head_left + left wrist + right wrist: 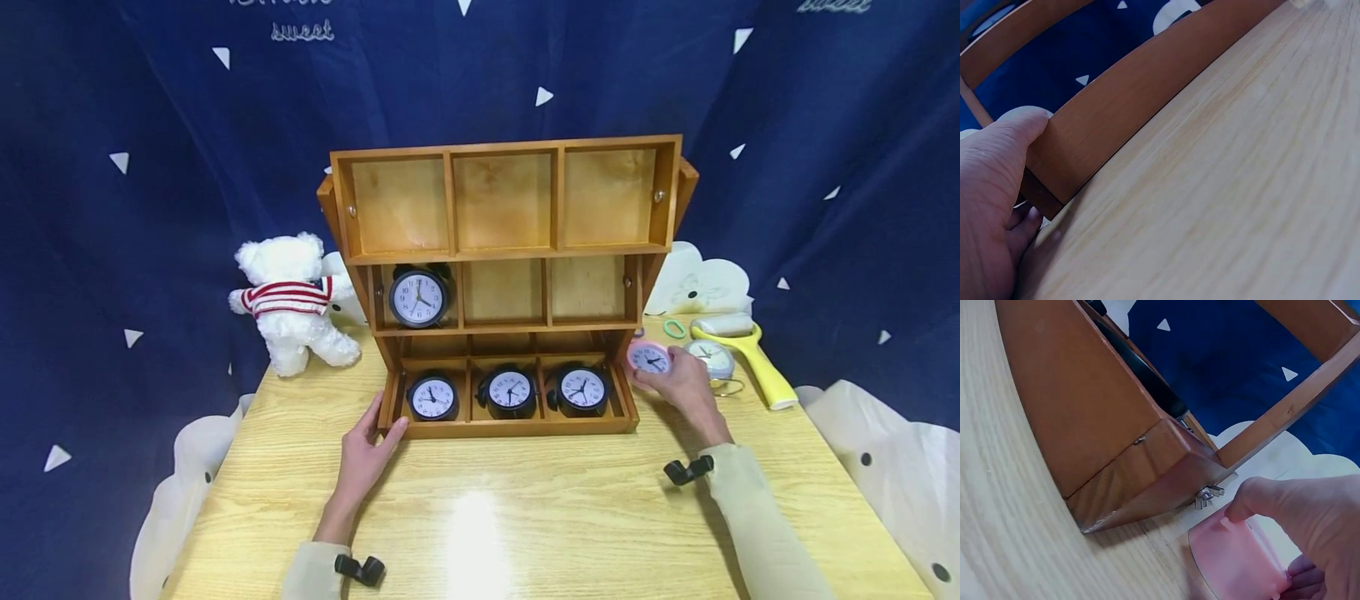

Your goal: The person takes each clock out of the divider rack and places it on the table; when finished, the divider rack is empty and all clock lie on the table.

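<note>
The shelf [502, 429] looks nearly half filled: four black clocks [417, 298] in, five compartments [502, 200] bare. Just right of it, the right hand [686, 387] clamps a pink clock [647, 359] between its fingers (a pale clock [716, 359] beyond seems unplaced); the left hand [365, 455] grips the shelf's left corner

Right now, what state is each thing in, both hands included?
Wooden shelf: standing on the table
Pink clock: gripped, beside the shelf, face visible
Right hand: gripping the pink clock
Left hand: holding the shelf's front left corner
Bottom-row black clocks: shelved, faces visible
Middle-row black clock: shelved, upright
Pale-blue clock: face visible
Lint roller: lying on the table
Teddy bear: upright
</note>
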{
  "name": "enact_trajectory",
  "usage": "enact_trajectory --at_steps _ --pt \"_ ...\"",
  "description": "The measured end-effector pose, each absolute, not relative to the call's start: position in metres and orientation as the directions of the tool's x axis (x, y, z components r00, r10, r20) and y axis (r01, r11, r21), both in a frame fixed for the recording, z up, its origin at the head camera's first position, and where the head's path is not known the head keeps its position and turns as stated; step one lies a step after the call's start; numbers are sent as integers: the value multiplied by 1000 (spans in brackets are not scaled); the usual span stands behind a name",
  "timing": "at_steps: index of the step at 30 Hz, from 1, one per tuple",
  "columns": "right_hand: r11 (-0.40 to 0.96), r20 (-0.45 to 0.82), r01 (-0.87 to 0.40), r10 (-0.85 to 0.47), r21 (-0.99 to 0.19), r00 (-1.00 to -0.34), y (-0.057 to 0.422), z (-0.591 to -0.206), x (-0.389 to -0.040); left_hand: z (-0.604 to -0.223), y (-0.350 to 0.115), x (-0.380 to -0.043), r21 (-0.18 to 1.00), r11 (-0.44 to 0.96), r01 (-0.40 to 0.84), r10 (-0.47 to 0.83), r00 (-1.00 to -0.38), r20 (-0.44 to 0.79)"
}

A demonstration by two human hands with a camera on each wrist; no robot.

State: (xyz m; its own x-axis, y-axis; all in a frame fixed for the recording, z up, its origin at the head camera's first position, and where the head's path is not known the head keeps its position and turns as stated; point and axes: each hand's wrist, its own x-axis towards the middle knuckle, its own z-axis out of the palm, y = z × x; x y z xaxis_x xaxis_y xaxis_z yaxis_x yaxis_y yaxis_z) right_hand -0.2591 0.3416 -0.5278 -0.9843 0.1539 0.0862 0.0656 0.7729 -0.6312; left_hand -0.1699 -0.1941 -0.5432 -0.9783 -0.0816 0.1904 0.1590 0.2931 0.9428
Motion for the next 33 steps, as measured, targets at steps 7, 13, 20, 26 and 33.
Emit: enact_trajectory --at_steps 7,13,20,26,33 --pt "776 189 19 177 -630 -966 337 -523 -251 -541 -194 -169 940 299 163 -69 -979 191" --pt "776 323 -31 225 -630 -919 332 -516 -235 -556 -197 -175 942 298 153 -79 -980 184" --pt "731 371 -105 212 -674 -904 325 -504 -216 -580 -202 -185 947 274 166 -98 -975 199" --pt "724 338 -125 156 -678 -928 318 -499 -206 -583 -203 -186 948 261 180 -91 -974 209" --pt "708 329 -169 94 -685 -940 301 -494 -198 -564 -197 -179 957 240 165 -88 -978 191"
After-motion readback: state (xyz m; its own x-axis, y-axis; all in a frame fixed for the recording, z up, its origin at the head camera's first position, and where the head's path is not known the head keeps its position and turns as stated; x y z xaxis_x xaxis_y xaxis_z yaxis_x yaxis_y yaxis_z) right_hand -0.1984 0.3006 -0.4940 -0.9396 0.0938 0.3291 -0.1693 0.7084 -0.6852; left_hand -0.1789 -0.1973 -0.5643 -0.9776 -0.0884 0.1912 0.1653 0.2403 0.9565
